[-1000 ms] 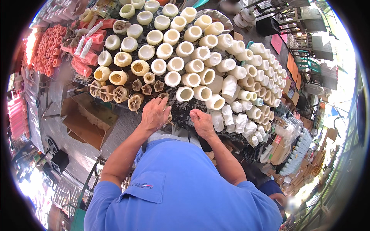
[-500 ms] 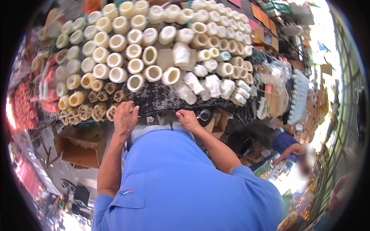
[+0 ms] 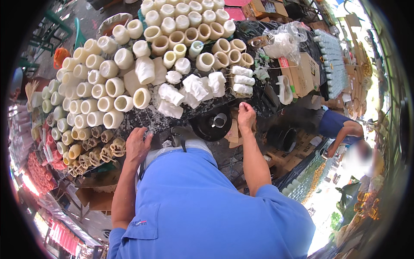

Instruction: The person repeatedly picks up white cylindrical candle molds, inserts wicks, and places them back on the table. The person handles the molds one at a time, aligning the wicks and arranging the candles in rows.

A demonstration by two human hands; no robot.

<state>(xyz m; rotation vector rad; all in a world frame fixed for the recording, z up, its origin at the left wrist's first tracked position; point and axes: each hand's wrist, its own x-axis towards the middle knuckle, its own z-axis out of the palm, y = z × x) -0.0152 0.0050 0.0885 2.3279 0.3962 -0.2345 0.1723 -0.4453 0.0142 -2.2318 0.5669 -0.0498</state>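
Note:
My left hand hovers at the near edge of a dark, wax-flecked table. Its thumb is apart from loosely bent fingers, and nothing shows in it. Raised past the table's near edge, my right hand has its fingers drawn together, with no object visible in them. The hand is nearest a round black basin that holds a small metal cup. Rows of cream-coloured hollow cups, wax-like in look, cover the table; one cup stands near the front. White lumpy blocks lie to its right.
A flattened cardboard box and clear plastic wrap lie at the right. Beyond them stand rows of pale bluish pieces. A person in dark blue bends at the right. A cardboard box sits below the table's left end.
The view has swung to the right, so the table appears farther left. My right hand has moved out from my waist to the right. My left hand remains by the table's edge.

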